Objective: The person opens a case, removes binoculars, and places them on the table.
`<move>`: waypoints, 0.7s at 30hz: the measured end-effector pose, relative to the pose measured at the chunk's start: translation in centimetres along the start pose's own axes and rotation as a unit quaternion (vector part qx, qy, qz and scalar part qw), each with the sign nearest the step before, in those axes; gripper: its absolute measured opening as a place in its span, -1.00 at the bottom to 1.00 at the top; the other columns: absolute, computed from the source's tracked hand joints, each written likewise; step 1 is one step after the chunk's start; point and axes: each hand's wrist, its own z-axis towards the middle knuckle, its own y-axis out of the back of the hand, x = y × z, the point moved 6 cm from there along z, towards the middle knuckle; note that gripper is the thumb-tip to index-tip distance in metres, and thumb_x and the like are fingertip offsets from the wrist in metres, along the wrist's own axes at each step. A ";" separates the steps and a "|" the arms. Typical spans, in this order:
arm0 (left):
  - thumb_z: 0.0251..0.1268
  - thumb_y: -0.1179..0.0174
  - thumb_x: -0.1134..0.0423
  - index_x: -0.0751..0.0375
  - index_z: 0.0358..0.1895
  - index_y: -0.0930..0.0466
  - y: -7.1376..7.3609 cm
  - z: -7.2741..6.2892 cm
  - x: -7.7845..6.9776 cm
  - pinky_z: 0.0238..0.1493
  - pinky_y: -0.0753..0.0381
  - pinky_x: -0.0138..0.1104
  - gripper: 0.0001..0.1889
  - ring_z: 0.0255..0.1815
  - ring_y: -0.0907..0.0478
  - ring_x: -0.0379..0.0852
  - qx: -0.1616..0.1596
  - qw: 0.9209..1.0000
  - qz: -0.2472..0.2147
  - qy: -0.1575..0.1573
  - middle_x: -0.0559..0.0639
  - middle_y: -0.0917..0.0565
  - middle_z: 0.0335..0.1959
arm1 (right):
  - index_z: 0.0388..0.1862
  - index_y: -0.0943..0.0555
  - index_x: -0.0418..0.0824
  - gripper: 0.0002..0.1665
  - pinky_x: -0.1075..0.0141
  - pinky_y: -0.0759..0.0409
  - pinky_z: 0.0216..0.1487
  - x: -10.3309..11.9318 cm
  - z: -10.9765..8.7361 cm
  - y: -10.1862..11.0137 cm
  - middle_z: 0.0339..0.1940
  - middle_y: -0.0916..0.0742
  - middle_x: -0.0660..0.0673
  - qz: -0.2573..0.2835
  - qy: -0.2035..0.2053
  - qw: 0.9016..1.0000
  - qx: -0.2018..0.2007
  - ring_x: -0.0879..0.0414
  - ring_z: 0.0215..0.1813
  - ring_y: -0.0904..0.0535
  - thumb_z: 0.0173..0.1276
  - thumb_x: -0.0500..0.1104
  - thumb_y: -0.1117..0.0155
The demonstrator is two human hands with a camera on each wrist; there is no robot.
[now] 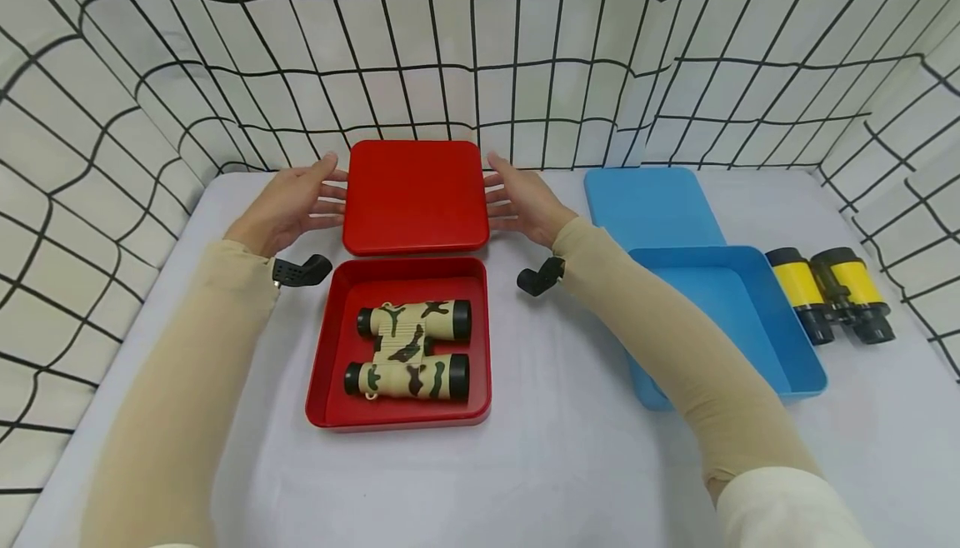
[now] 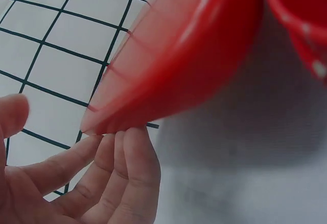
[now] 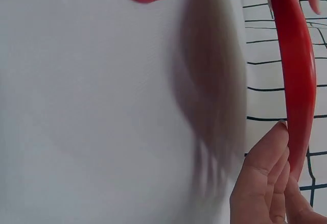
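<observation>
Between the two hands is a red lid [image 1: 416,196], raised over the table's far part with its shadow below in the right wrist view. My left hand [image 1: 292,201] supports its left edge on straight fingertips, the thumb standing away from it. At the opposite edge, the fairly straight fingers of my right hand [image 1: 527,200] touch the lid from beneath. Just nearer lies an uncovered red box [image 1: 483,340], holding camouflage-patterned binoculars [image 1: 405,352] with black ends.
On the right, an uncovered blue box [image 1: 720,315] is partly hidden by the right forearm. Its blue lid [image 1: 652,206] lies behind it, and yellow-and-black binoculars [image 1: 843,294] lie beside it. A white sheet with a black grid [image 1: 495,57] surrounds the table's back and sides.
</observation>
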 end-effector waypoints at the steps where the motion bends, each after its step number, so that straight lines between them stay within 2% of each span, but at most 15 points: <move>1: 0.41 0.28 -0.53 0.12 0.64 -0.13 -0.1 0.1 0.1 0.20 -0.69 -0.37 -0.03 0.34 -0.52 0.05 0.002 1.000 -0.002 0.001 0.22 -0.35 0.53 | 0.52 -0.37 -0.07 -0.19 0.12 -0.67 0.34 -0.1 0.1 0.0 0.40 -0.59 -0.14 -0.002 -0.003 1.000 -0.002 -0.07 0.29 -0.62 0.56 0.42 0.09; 5: 0.31 0.41 -0.62 0.10 0.65 -0.09 -0.4 0.4 0.2 0.32 -0.62 -0.27 0.06 0.43 -0.49 0.10 0.013 1.000 -0.013 0.007 0.22 -0.33 0.55 | 0.51 -0.37 -0.10 -0.14 0.09 -0.67 0.33 -0.4 0.3 0.2 0.37 -0.59 -0.18 -0.005 -0.011 1.000 -0.003 -0.09 0.28 -0.64 0.57 0.46 0.22; 11: 0.25 0.47 -0.67 0.09 0.67 -0.03 -0.6 0.6 0.4 0.54 -0.43 -0.08 0.12 0.53 -0.39 0.17 0.023 0.999 -0.020 0.013 0.24 -0.27 0.61 | 0.48 -0.41 -0.15 -0.08 0.06 -0.68 0.31 -0.6 0.5 0.3 0.33 -0.65 -0.21 0.010 -0.016 1.000 0.012 -0.13 0.24 -0.68 0.57 0.49 0.32; 21: 0.22 0.52 -0.69 0.13 0.67 -0.03 -0.7 0.9 1.1 0.61 -0.32 -0.03 0.16 0.57 -0.35 0.18 0.042 0.999 -0.015 0.027 0.24 -0.23 0.64 | 0.54 -0.33 -0.20 0.00 0.06 -0.67 0.33 -1.0 0.4 0.1 0.35 -0.64 -0.24 0.010 -0.032 0.998 0.054 -0.16 0.24 -0.69 0.54 0.53 0.32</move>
